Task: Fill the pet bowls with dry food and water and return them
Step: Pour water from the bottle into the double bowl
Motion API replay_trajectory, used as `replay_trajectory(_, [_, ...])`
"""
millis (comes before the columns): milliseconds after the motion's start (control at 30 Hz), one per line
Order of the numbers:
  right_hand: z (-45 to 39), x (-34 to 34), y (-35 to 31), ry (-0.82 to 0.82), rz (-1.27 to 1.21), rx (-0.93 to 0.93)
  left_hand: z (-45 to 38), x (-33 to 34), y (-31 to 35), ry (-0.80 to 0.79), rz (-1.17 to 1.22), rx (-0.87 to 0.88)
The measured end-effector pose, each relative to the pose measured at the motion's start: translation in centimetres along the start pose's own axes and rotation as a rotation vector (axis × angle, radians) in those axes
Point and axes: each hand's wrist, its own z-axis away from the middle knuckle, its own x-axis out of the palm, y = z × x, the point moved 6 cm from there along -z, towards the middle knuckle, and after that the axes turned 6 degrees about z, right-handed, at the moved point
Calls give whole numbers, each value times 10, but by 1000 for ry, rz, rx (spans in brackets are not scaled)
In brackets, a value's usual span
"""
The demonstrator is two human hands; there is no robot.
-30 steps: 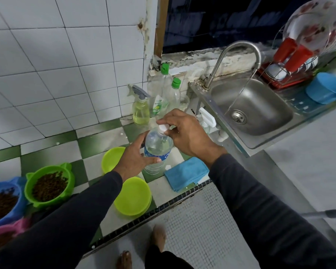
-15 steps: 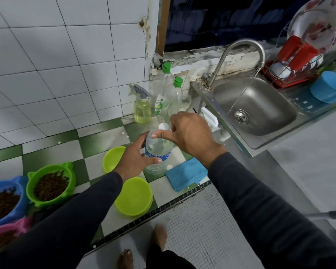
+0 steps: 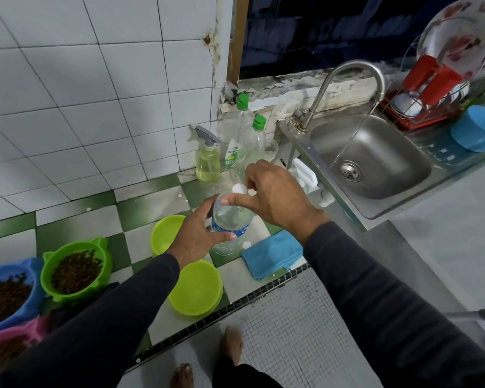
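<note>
Two bare hands are held over a green-and-white checkered tiled ledge (image 3: pixel 76 219) beside a steel sink (image 3: pixel 373 161). A clear water bottle (image 3: pixel 230 219) with a blue label is gripped around its body by the left hand (image 3: pixel 196 233), the thumb lying across the label and the fingers curled round the far side. The bottle's white cap (image 3: pixel 239 188) is pinched by the right hand (image 3: pixel 277 197) between its curled fingers, the thumb stretched along the bottle's shoulder. The bottle is held upright above the ledge; whether its base touches the tiles cannot be told.

Two lime-green bowls are seen on the ledge with nothing visible in them: one (image 3: pixel 165 233) just left of the bottle, partly hidden by the left wrist, and a second (image 3: pixel 198 289) nearer the ledge's front edge. Further left, a green eared bowl (image 3: pixel 76 273) filled with dry kibble is set beside a blue bowl (image 3: pixel 9 298) also holding kibble, and a pink bowl (image 3: pixel 11 343) is cut off by the picture's lower left edge. A folded blue cloth (image 3: pixel 272 254) lies just right of the bottle. Against the white wall tiles a spray bottle (image 3: pixel 207 161) of yellow liquid and two green-capped dish soap bottles (image 3: pixel 244 135) are stood. A curved faucet (image 3: pixel 347 88) rises over the sink, with a red dish rack (image 3: pixel 431 99) behind it.
</note>
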Motion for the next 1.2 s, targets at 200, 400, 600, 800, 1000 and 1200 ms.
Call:
replay_trajectory(200, [1, 5, -6, -74, -181, -176, -1, -1, -5, 11, 19, -1])
replay_trajectory(400, [-3, 6, -7, -56, 51, -54, -1, -2, -5, -5, 3, -4])
replay_trajectory(600, [-1, -1, -9, -180, -86, -198, 1, -1, 1, -2, 15, -2])
replay_trajectory(800, [0, 4, -8, -88, 63, -86, 2, 0, 0, 4, 2, 1])
replay_trajectory(1000, [2, 5, -9, -124, -102, -164, 0, -2, -3, 12, 1, -4])
replay_trajectory(1200, [1, 10, -12, -83, -25, -176, 1, 0, -3, 13, 10, -7])
